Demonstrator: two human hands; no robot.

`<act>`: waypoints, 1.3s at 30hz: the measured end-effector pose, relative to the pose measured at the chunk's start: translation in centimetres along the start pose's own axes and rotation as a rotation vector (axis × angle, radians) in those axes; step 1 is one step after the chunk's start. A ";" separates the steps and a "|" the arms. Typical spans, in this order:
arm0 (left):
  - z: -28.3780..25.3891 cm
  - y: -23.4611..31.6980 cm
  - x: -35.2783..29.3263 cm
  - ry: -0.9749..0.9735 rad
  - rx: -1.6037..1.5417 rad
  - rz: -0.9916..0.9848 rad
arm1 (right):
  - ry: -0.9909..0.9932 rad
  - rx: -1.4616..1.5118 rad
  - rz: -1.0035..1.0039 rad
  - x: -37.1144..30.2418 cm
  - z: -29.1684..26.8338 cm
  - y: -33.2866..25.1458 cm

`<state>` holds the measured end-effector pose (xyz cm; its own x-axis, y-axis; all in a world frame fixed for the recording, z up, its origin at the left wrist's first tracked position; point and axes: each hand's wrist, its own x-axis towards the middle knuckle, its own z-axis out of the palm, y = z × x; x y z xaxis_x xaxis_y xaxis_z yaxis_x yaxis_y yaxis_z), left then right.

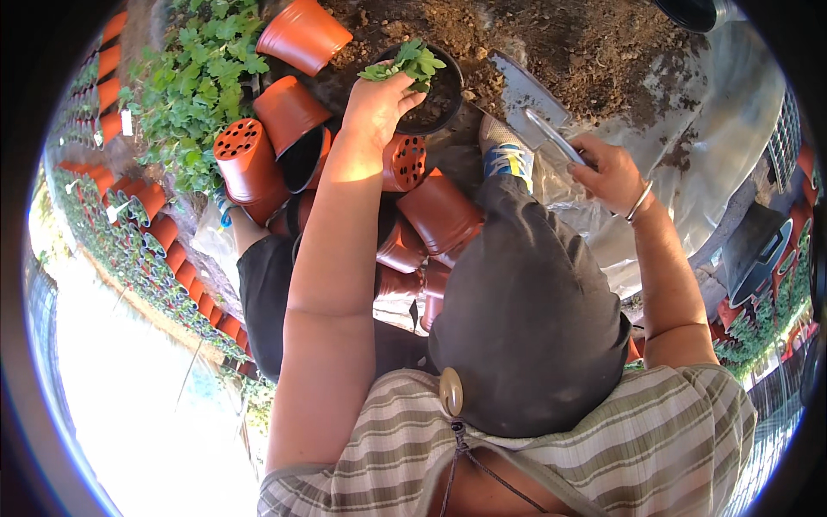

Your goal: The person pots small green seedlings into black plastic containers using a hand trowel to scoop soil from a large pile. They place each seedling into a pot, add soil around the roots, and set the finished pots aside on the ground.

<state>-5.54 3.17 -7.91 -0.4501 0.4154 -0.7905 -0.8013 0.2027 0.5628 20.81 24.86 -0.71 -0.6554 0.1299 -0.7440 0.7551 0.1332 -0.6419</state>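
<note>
My left hand [379, 108] is closed around a small leafy seedling [416, 62], holding it over a round black pot [450, 96]. Dark soil shows inside that pot; the seedling's lower end is hidden by my fingers. In my right hand [610, 177] is the handle of a metal trowel [527, 96]. Its wide blade reaches toward the pot and rests at the edge of the loose soil [594, 52], with some soil on it near the pot.
Orange plastic pots [303, 36] lie tumbled left of the black pot and between my legs. Leafy plants [202, 95] crowd the upper left. Plastic sheeting [715, 129] spreads under the soil at right. A black container [754, 250] stands further right, and rows of potted plants [177, 258] line the left.
</note>
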 end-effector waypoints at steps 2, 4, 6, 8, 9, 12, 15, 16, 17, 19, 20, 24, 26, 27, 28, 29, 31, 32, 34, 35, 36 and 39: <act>0.1 0.3 -0.2 -0.016 0.024 -0.020 | 0.050 -0.025 -0.025 -0.1 -0.4 0.0; 0.6 0.7 -0.5 -0.017 0.091 -0.043 | 0.113 0.002 -0.061 -0.3 -0.5 0.6; 0.2 0.7 -0.2 -0.032 0.068 -0.027 | 0.147 -0.129 -0.094 -1.0 -0.7 0.7; -0.1 0.5 0.0 -0.036 0.048 -0.048 | 0.112 -0.203 -0.115 -1.6 -0.8 0.2; -0.2 0.3 -0.1 -0.036 0.043 -0.043 | 0.062 -0.212 -0.124 -1.7 -0.7 -0.5; -0.1 0.7 -0.1 -0.052 0.083 -0.048 | -0.080 -0.330 -0.168 -0.8 -0.1 -4.1; -0.3 0.7 0.3 -0.030 0.112 -0.076 | -0.289 -0.325 -0.097 0.6 0.1 -7.5; -0.3 0.7 0.4 -0.031 0.104 -0.081 | -0.371 -0.240 0.024 1.2 -0.1 -8.5; -0.2 0.6 0.5 -0.031 0.096 -0.086 | -0.451 -0.153 0.145 1.5 -0.1 -9.0; -0.4 0.5 0.7 -0.033 0.083 -0.082 | -0.491 -0.046 0.122 1.1 -0.6 -8.1; -0.6 0.4 0.7 -0.035 0.077 -0.074 | -0.537 0.002 0.139 1.0 -1.1 -7.6; -0.1 0.5 0.0 -0.022 0.151 -0.062 | -0.531 0.089 0.183 0.0 -2.8 -6.4; -0.1 0.3 0.1 -0.025 0.220 -0.015 | -0.435 0.169 0.200 -0.7 -4.4 -4.9; -0.2 -0.4 -0.1 -0.018 0.255 0.051 | -0.343 0.182 0.182 -0.5 -4.9 -3.4; 0.2 -1.2 -0.4 -0.021 0.291 0.117 | -0.242 0.199 0.166 0.0 -5.2 -1.4; 0.1 -2.1 -0.3 -0.018 0.329 0.192 | -0.142 0.213 0.140 0.9 -5.1 0.6; -0.8 -4.5 -0.5 0.121 0.785 0.552 | 0.098 0.139 0.179 3.0 -3.7 4.1; -0.4 -4.2 -1.1 0.104 0.893 0.610 | 0.219 0.107 0.197 4.2 -2.7 5.7; -0.3 -3.7 -1.6 0.138 0.999 0.665 | 0.262 0.063 0.200 6.7 -0.6 7.6; -1.3 -4.4 -0.9 0.130 1.048 0.711 | 0.289 0.044 0.202 7.5 -0.3 7.2; -2.9 -5.4 0.3 0.122 1.098 0.756 | 0.304 0.058 0.200 8.6 -0.1 6.6; -0.9 -4.9 -0.5 0.141 0.834 0.643 | 0.380 0.041 0.200 10.5 1.1 4.6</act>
<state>-1.70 1.16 -10.46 -0.7774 0.5652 -0.2760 0.1031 0.5474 0.8305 17.42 25.76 -11.65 -0.4492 0.5029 -0.7384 0.8630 0.0303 -0.5043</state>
